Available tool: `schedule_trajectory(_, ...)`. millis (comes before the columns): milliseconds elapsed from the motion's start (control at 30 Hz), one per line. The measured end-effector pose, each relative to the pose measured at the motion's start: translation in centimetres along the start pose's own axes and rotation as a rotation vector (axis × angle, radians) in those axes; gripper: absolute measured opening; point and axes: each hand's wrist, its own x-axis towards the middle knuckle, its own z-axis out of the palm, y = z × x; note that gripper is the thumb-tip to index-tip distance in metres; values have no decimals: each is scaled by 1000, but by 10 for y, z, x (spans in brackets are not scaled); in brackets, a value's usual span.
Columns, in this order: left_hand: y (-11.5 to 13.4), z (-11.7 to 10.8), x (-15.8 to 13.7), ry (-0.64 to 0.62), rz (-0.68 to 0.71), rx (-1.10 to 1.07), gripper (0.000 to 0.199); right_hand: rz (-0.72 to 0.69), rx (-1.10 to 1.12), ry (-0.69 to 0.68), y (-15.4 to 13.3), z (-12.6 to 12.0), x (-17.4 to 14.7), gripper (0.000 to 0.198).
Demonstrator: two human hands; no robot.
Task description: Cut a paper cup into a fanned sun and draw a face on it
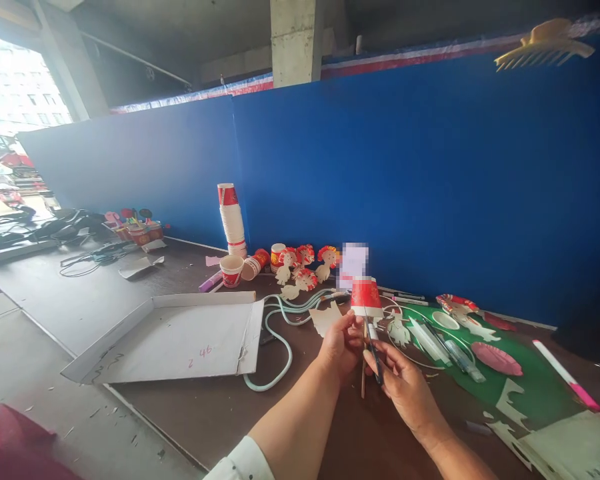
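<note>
My left hand (341, 341) grips a red paper cup (365, 295) by its white lower edge, the wider end toward me. Dark-handled scissors (377, 360) are in my right hand (403, 383), with the blades pointing up at that edge. Whether the blades are apart or closed on the paper I cannot tell. A thin brown strip (363, 385) hangs down between my hands; what it belongs to is hidden. Just behind the hands lie a jagged cream paper piece (326, 319) and a cream paper cutout figure (399, 329).
A shallow white cardboard tray (200, 333) lies left, beside a pale green cable (285, 370). Behind stand a tall stack of paper cups (231, 223) and several red-maned cutouts (327, 261). To the right are a pink plate (497, 358), a marker (565, 373) and paper scraps (513, 403).
</note>
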Motion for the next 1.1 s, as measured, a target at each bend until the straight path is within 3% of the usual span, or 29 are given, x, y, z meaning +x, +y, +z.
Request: schedule_trajectory(1100, 2, -1, 2, 32, -38, -5, 10, -47, -15, 0, -4, 1, -2, 41)
